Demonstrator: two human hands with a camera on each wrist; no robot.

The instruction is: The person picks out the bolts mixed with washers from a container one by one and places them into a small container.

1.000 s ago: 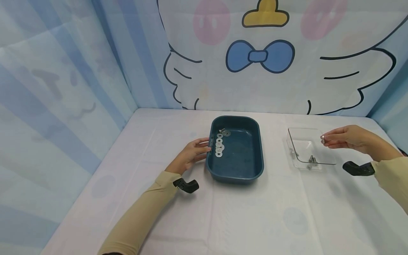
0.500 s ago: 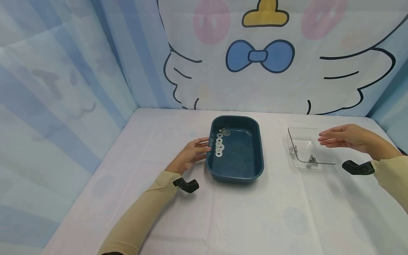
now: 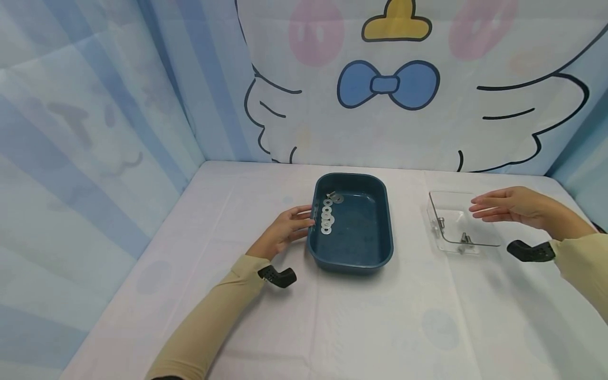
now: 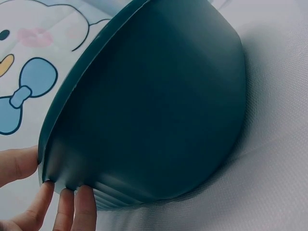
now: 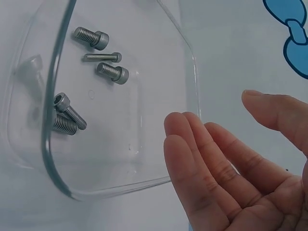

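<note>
My left hand point(image 3: 284, 232) touches the left side of a dark blue-green plastic tub point(image 3: 361, 221), its fingers fairly straight. Fingertips press the tub's outer wall point(image 4: 149, 110) and the thumb meets the rim in the left wrist view. Along the inside left of the tub lie several flat metal washers point(image 3: 326, 216). Over the right side of a clear plastic box point(image 3: 434, 211) hovers my right hand point(image 3: 518, 208), fingers extended and spread from the thumb, holding nothing. Inside that box are several socket-head bolts point(image 5: 113, 73) of different sizes, including a slim one point(image 5: 102, 57).
A white cloth point(image 3: 380, 322) covers the table beneath both containers. A printed fabric backdrop point(image 3: 389, 137) with a cartoon figure rises behind, and a blue striped curtain point(image 3: 85, 158) stands on the left. Black straps point(image 3: 531, 251) sit at the wrists.
A bolt has left my right fingers and now lies at the left side of the clear box. The right hand has opened and shifted slightly left. My left hand and the tub stay put.
</note>
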